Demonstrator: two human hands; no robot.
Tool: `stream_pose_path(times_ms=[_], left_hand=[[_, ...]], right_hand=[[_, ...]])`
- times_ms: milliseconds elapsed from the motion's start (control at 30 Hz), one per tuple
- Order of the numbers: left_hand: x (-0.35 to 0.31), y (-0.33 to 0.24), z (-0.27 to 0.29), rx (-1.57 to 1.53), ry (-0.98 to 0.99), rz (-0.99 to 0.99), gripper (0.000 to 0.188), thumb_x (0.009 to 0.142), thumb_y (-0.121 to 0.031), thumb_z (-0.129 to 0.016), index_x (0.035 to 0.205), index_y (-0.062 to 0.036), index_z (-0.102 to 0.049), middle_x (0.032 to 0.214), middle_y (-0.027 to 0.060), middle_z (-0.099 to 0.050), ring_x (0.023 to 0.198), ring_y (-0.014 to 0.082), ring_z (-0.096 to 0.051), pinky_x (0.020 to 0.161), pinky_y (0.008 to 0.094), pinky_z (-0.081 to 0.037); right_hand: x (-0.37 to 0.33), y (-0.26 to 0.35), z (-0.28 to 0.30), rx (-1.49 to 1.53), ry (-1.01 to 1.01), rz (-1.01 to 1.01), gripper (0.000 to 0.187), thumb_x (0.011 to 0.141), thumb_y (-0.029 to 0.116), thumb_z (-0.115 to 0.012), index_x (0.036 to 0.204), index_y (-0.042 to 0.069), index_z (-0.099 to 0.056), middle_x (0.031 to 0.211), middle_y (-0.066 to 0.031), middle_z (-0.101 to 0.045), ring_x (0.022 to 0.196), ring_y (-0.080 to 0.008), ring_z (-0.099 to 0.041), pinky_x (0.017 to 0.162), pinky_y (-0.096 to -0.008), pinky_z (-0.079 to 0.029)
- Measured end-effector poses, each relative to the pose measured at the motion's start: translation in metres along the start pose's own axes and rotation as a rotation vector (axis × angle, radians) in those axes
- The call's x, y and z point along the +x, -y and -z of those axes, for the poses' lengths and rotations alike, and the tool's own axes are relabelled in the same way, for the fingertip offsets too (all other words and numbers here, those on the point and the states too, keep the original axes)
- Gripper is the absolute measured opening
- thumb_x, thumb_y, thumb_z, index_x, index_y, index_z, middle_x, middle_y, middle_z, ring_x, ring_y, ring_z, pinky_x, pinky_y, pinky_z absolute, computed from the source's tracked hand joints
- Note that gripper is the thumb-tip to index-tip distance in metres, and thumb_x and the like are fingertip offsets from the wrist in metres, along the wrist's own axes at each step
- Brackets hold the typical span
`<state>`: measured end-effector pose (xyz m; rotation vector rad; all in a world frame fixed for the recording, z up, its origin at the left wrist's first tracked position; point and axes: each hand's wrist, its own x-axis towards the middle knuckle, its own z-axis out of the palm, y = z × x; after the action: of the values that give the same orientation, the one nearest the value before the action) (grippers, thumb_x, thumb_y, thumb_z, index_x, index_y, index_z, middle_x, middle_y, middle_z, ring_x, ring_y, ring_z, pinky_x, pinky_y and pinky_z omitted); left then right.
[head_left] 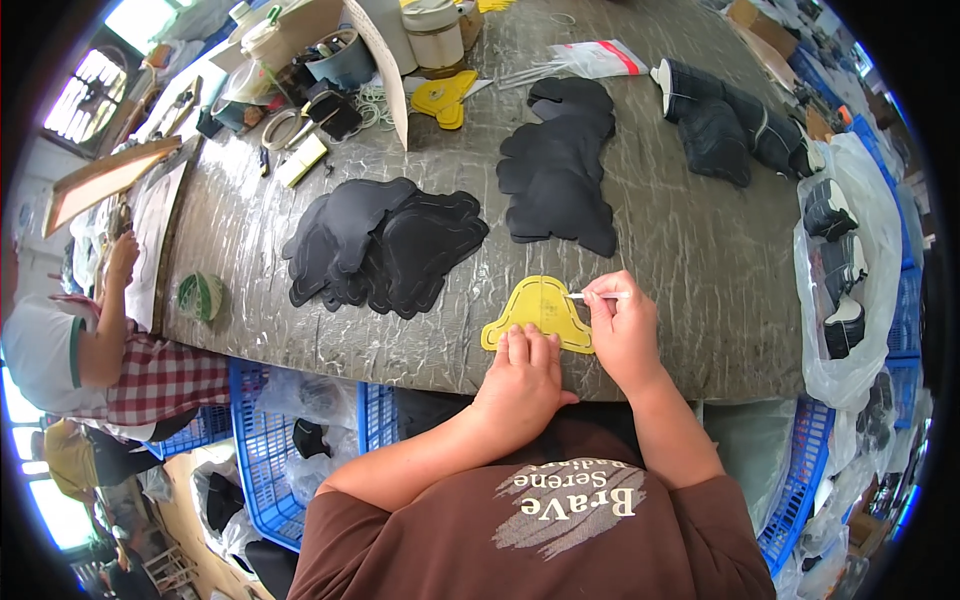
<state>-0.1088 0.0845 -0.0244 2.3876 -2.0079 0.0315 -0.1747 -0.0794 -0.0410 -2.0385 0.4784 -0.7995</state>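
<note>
A yellow template [540, 300] with slots along its curved edge lies on the table near its front edge. My left hand [520, 372] rests on its lower part, fingers stretched out and pressing it down. In my right hand [624, 328] is a slim white pen [578, 296], pinched between the fingers, its tip at the template's upper right edge. Whether a black piece lies under the template is hidden. Left of it is a loose pile of black cut pieces [385, 240] with pale marked lines. Beyond it, more black pieces [558, 170] overlap in a row.
Black shoes [715, 120] lie at the far right, others in a plastic bag [870, 250]. Another yellow template [443, 98], a tub [340, 58] and a jar [432, 35] stand far left. Blue crates [262, 460] sit below the edge. A co-worker [95, 360] works at left.
</note>
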Motion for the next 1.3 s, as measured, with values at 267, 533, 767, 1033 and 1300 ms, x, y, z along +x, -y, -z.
stream_pose_path(times_ms=[267,533,767,1033,1300], left_hand=[[0.000,0.000,0.000,-0.003,-0.003,0.003,0.074,0.085,-0.055,-0.057,0.125,0.0077,-0.057,0.119,0.0326,-0.055,0.110,0.0461,-0.055,0.096,0.0448,-0.047],[0.000,0.000,0.000,0.006,0.001,0.002,0.074,0.084,-0.055,-0.057,0.124,0.0074,-0.058,0.119,0.0321,-0.055,0.111,0.0457,-0.054,0.096,0.0441,-0.047],[0.000,0.000,-0.002,0.008,-0.012,0.000,0.076,0.083,-0.055,-0.059,0.124,0.0084,-0.057,0.119,0.0319,-0.055,0.110,0.0455,-0.054,0.095,0.0449,-0.048],[0.005,0.003,0.008,0.002,-0.017,0.007,0.071,0.081,-0.053,-0.062,0.120,0.0066,-0.060,0.118,0.0285,-0.055,0.107,0.0431,-0.055,0.089,0.0456,-0.050],[0.058,0.093,0.013,-0.777,0.230,0.152,0.023,0.072,-0.009,-0.065,0.093,-0.0002,-0.068,0.080,0.0147,-0.069,0.076,0.0304,-0.067,0.070,0.0373,-0.052]], right_hand=[[-0.022,0.001,0.010,0.008,0.005,0.014,0.014,0.085,-0.005,-0.062,0.089,0.001,-0.050,0.083,-0.0142,-0.064,0.073,-0.0305,-0.065,0.064,-0.0360,-0.051],[-0.039,0.001,0.023,0.012,-0.005,0.050,0.015,0.084,-0.007,-0.061,0.087,0.001,-0.049,0.083,-0.0149,-0.062,0.073,-0.0298,-0.063,0.066,-0.0356,-0.051],[-0.048,0.011,0.033,-0.019,-0.011,0.019,0.016,0.083,-0.009,-0.061,0.087,0.001,-0.049,0.083,-0.0149,-0.062,0.073,-0.0302,-0.063,0.066,-0.0353,-0.051],[-0.046,0.026,0.028,-0.148,0.041,0.220,0.021,0.080,-0.009,-0.063,0.087,0.003,-0.047,0.079,-0.0138,-0.059,0.071,-0.0333,-0.059,0.063,-0.0399,-0.049],[-0.032,0.042,0.031,-0.303,0.144,0.168,0.019,0.080,-0.004,-0.064,0.085,0.004,-0.047,0.078,-0.0126,-0.058,0.074,-0.0333,-0.060,0.063,-0.0415,-0.048]])
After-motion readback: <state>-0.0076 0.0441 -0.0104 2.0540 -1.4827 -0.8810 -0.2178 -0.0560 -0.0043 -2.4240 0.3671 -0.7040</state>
